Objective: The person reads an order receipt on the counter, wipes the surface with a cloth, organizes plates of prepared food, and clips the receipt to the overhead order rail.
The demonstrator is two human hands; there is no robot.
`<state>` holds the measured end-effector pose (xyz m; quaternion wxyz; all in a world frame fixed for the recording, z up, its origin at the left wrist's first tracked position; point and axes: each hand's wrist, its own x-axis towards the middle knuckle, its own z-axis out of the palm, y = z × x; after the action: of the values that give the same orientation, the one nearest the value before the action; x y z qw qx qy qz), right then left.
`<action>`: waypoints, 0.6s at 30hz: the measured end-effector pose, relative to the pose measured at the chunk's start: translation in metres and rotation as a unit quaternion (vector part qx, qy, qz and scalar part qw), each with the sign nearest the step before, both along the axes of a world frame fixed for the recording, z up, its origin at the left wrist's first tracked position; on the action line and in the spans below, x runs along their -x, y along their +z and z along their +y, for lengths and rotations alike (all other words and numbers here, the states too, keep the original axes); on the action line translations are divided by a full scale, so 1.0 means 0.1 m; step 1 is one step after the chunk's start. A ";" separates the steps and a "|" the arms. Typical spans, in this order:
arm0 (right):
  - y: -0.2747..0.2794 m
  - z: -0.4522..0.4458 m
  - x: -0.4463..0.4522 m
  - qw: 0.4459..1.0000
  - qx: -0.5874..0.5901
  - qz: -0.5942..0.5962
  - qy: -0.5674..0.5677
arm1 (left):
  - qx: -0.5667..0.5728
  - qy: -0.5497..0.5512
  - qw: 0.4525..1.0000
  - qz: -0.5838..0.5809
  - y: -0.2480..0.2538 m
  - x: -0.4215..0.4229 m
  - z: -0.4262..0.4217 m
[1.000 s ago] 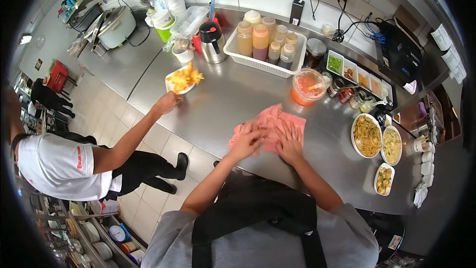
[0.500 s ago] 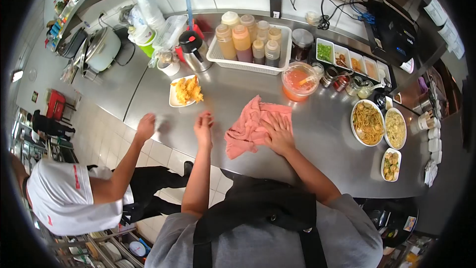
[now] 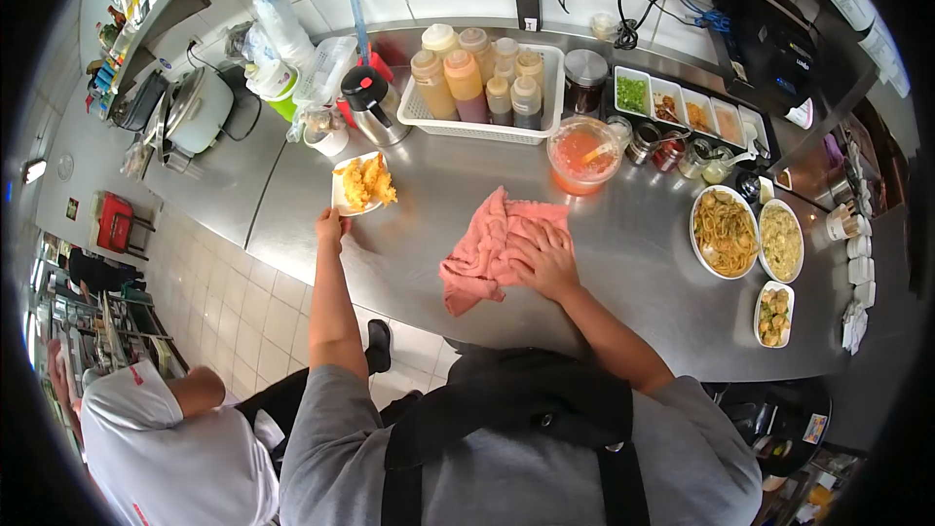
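Observation:
My left hand (image 3: 332, 227) pinches the near left edge of a small white plate (image 3: 343, 202). Golden battered fried pieces (image 3: 364, 182) are piled on that plate, which rests on the steel counter. Fingers spread, my right hand (image 3: 545, 262) lies flat on a crumpled pink cloth (image 3: 479, 251). Beyond the cloth sits a clear tub of orange-red liquid (image 3: 582, 158) with a utensil in it.
A white basket (image 3: 450, 127) of squeeze bottles lines the back beside a steel thermos jug (image 3: 372, 109). At right stand a noodle dish (image 3: 724, 234), a second oval dish (image 3: 781, 242) and a smaller dish (image 3: 774, 316). A co-worker (image 3: 185, 438) is at lower left.
My left hand has moved left and forward and taken hold of the plate's edge. My right hand stays on the cloth. The co-worker has turned away, with the reaching arm withdrawn from the counter.

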<state>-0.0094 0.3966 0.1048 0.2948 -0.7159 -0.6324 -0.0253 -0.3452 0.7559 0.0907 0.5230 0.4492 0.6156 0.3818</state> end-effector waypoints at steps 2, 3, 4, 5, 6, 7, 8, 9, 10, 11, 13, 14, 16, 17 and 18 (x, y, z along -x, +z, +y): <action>0.02 0.00 0.01 1.000 -0.003 0.004 -0.008 | 0.006 -0.049 0.998 0.030 0.01 -0.02 -0.01; -0.02 -0.01 0.02 1.000 0.010 -0.002 -0.022 | 0.012 -0.066 0.997 0.037 0.04 -0.07 -0.10; -0.06 -0.03 0.03 0.999 0.022 -0.009 -0.037 | 0.016 -0.085 0.995 0.042 0.04 -0.11 -0.17; -0.09 -0.05 0.05 0.999 0.014 -0.014 -0.048 | 0.035 -0.093 0.995 -0.010 0.06 -0.16 -0.23; -0.14 -0.07 0.08 0.995 0.058 -0.038 -0.074 | 0.069 -0.135 0.981 -0.117 -0.07 -0.13 -0.22; -0.19 -0.10 0.10 0.988 0.102 -0.059 -0.104 | 0.101 -0.134 0.972 -0.166 -0.03 -0.20 -0.33; -0.29 -0.14 0.10 0.986 0.094 -0.065 -0.124 | 0.118 -0.076 0.975 -0.172 -0.08 -0.27 -0.37; -0.40 -0.20 0.09 0.992 0.076 -0.017 -0.100 | 0.078 -0.117 0.972 -0.187 -0.17 -0.27 -0.38; -0.38 -0.27 0.04 0.993 0.066 0.004 -0.098 | 0.049 -0.140 0.972 -0.180 -0.18 -0.30 -0.44; -0.35 -0.35 -0.01 0.994 0.056 0.026 -0.095 | 0.041 -0.089 0.981 -0.165 -0.22 -0.35 -0.51; 0.08 -0.61 -0.02 0.984 -0.008 0.173 -0.035 | 0.045 -0.062 0.990 -0.115 -0.20 -0.45 -0.65; 0.33 -0.74 -0.05 0.984 -0.014 0.170 -0.048 | 0.062 -0.051 0.994 -0.071 -0.19 -0.47 -0.68; 0.60 -0.91 -0.15 0.884 0.128 0.440 -0.089 | 0.056 -0.055 0.994 -0.071 -0.16 -0.56 -0.87; 0.60 -0.99 -0.19 0.830 0.169 0.520 -0.110 | 0.053 -0.046 0.995 -0.069 -0.15 -0.60 -0.99; 0.38 -1.04 -0.26 0.686 0.050 0.722 -0.082 | 0.051 -0.056 0.995 -0.070 -0.11 -0.63 -1.13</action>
<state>0.0170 0.2928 0.1427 0.6209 -0.5755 -0.1637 0.5065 -0.2818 0.6433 0.0798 0.6074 0.4280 0.5703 0.3503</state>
